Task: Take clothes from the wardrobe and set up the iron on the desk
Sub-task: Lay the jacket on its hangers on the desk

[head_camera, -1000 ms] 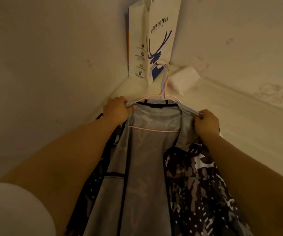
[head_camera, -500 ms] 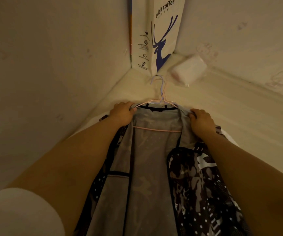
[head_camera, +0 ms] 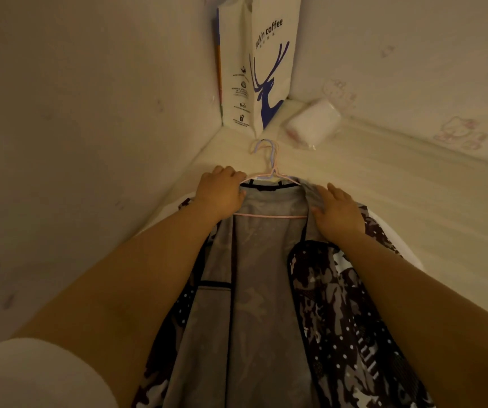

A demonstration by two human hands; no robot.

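Left grip (head_camera: 220, 191) curls on the hanger (head_camera: 269, 178) shoulder; right grip (head_camera: 338, 213) lies flat and open on the jacket (head_camera: 266, 290), spread across the desk (head_camera: 384, 201). I judge the hanger's hook could snag and drag the jacket awry.

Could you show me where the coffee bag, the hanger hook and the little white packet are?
coffee bag (head_camera: 269, 69), head view, on its front face above the deer.
hanger hook (head_camera: 267, 148), head view, on the curved top.
white packet (head_camera: 313, 125), head view, on its middle.
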